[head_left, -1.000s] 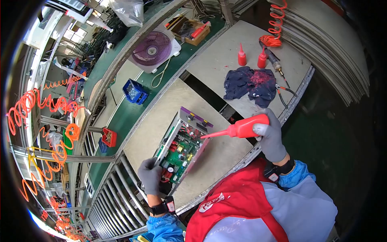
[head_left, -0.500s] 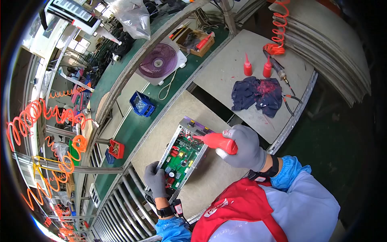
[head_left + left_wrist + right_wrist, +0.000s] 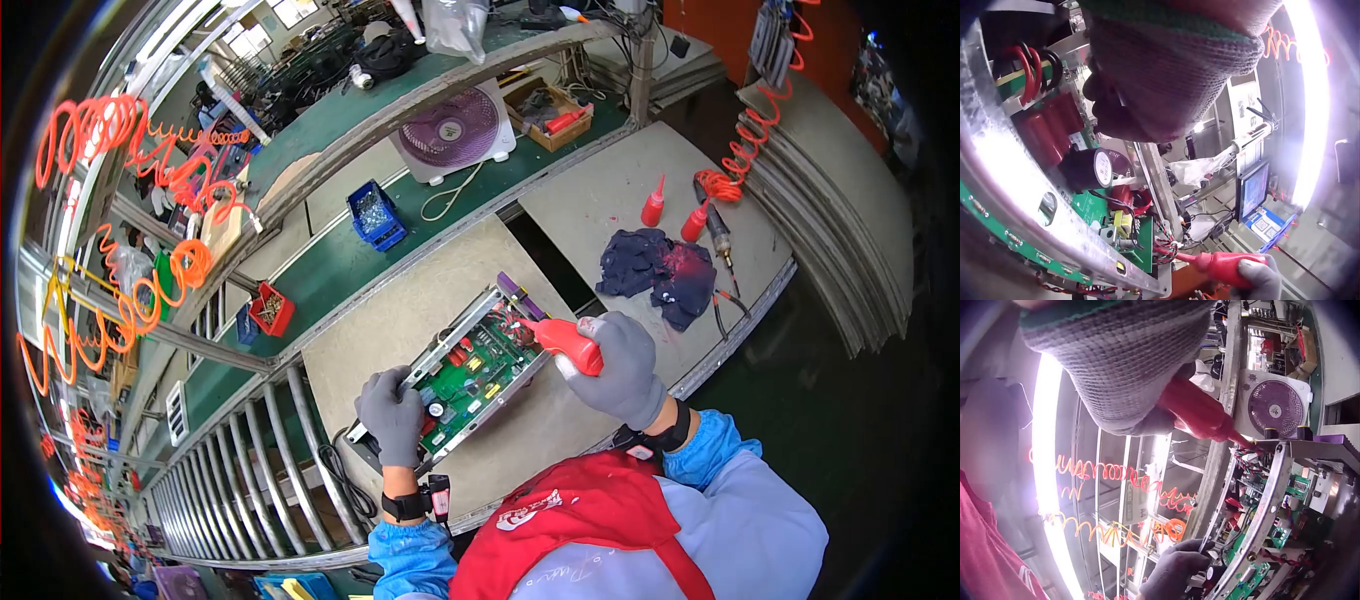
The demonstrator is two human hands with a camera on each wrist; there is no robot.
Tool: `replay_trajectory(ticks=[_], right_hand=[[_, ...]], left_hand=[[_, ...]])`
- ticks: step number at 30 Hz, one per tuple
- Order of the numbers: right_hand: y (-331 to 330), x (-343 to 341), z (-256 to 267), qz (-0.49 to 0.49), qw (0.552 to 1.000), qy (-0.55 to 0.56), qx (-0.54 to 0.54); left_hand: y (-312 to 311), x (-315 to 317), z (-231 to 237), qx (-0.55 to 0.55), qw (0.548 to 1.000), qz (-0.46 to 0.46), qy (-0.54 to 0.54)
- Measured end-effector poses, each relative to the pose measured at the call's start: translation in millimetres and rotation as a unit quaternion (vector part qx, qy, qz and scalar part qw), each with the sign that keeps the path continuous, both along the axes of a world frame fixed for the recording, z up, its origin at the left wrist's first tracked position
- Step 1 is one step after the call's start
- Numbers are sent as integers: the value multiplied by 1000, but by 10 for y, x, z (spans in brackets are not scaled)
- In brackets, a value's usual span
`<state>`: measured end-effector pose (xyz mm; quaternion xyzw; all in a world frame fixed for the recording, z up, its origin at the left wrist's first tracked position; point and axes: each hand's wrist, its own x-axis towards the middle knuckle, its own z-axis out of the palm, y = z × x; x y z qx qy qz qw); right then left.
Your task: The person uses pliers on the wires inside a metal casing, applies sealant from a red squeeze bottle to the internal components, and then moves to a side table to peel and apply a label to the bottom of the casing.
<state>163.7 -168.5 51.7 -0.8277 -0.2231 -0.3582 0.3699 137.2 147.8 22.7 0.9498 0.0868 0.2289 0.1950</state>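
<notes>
My gloved left hand (image 3: 392,412) grips the near-left end of an open metal chassis, which carries a green circuit board (image 3: 470,378). The chassis is tilted over the worktop, its purple-edged end panel (image 3: 518,295) at the far right end. In my gloved right hand (image 3: 622,370) is a red squeeze bottle (image 3: 572,345), its thin nozzle pointing down and left. The right wrist view shows the nozzle tip right at the bundled wires (image 3: 1249,456) beside the end panel. Round black capacitors (image 3: 1094,167) and red parts sit on the board near my left hand.
To the right, two more red bottles (image 3: 652,205) stand behind a stained dark cloth (image 3: 655,275), near an air screwdriver (image 3: 718,235) and pliers (image 3: 728,312). A blue bin of screws (image 3: 376,216) and a purple fan (image 3: 450,128) stand beyond the rail. Metal rollers (image 3: 265,460) lie left.
My right hand has brought the bottle closer in over the wire end of the chassis, its nozzle now angled more steeply. The chassis has turned clockwise in my left hand; the head view has shifted.
</notes>
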Motion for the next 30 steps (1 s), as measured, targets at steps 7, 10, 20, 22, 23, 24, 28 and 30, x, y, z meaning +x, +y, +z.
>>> replay_trajectory(ticks=[7,10,20,22,23,24,28,30], right_hand=[[108,-42,71,-11,999,17,-25],[138,10,-9,-15,1000,16,-10],[185,-86,130,-22,998,12,-53],[204,-62,158,-12,998,12,-64],[214,-45,141,-12,998,18,-62],[230,-13,98,-11,998,24,-61],[224,13,-80,-49,996,69,-11],[184,26,-225,-53,992,102,55]], left_hand=[[-22,-62,-7,14,1000,5,-15],[-23,-53,-22,22,999,1,-24],[-9,-47,-37,35,999,3,-37],[-12,-55,-50,35,999,2,-42],[-10,-51,-55,34,999,1,-42],[-6,-48,-55,33,999,2,-43],[-23,-69,-15,32,999,5,-42],[-29,-61,-20,33,999,4,-42]])
